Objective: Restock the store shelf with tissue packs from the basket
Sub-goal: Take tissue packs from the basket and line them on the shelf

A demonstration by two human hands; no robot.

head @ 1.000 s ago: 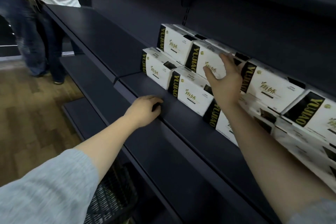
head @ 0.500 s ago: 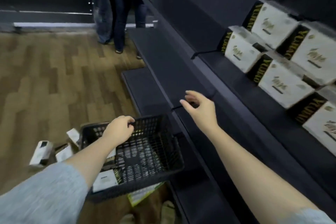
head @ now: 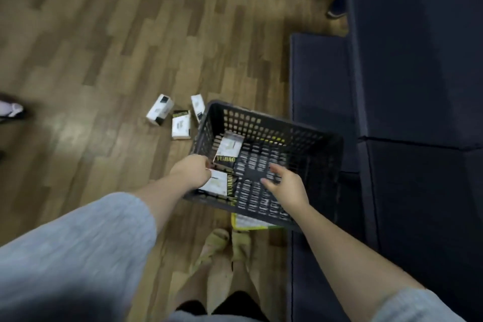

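While your left hand [head: 192,172] reaches into the basket [head: 264,123], its curled fingers touch a tissue pack [head: 218,183]; the grasp is unclear. Your right hand [head: 285,185] hovers beside, fingers loose.

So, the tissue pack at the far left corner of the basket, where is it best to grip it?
Probably across its two long sides, coming from above: the far tissue pack leans tilted against the basket wall, white face up, its near end overlapping a second pack.
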